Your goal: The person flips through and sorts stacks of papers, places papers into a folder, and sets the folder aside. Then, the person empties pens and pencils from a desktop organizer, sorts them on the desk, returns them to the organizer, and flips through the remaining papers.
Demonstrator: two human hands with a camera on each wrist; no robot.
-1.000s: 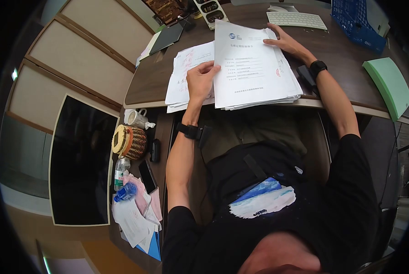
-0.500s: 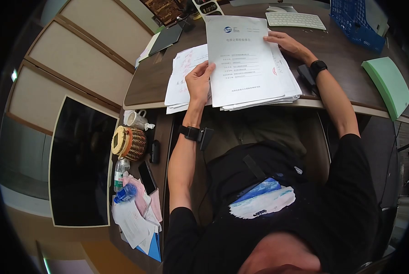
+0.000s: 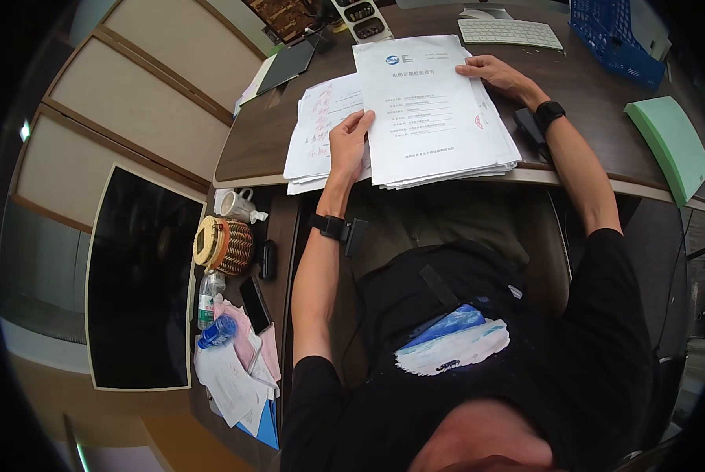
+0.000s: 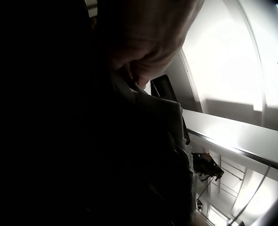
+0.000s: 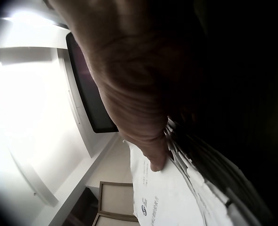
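Observation:
A printed cover sheet (image 3: 415, 118) with a blue logo lies over a thick stack of papers at the desk's front edge. The left hand (image 3: 349, 145) pinches its left edge between thumb and fingers; in the dark left wrist view that hand (image 4: 146, 42) is at a paper edge. At the upper right corner, the right hand (image 3: 500, 76) grips the stack, thumb on top. The right wrist view shows this hand (image 5: 134, 89) with its thumb on the printed sheet (image 5: 162, 197) and the layered page edges beside it. Papers with red handwriting (image 3: 317, 130) lie to the left, partly covered.
Behind the stack are a white keyboard (image 3: 509, 34) and a blue basket (image 3: 616, 47). A green folder-like object (image 3: 667, 149) stands at the right. On the left side surface are a mug (image 3: 234, 204), a woven basket (image 3: 223, 245), bottles and a phone (image 3: 255, 303).
The cover sheet, raised toward the camera half a second ago, has come down closer to the stack. The left hand has shifted slightly right with its edge. The right hand stays at the upper corner.

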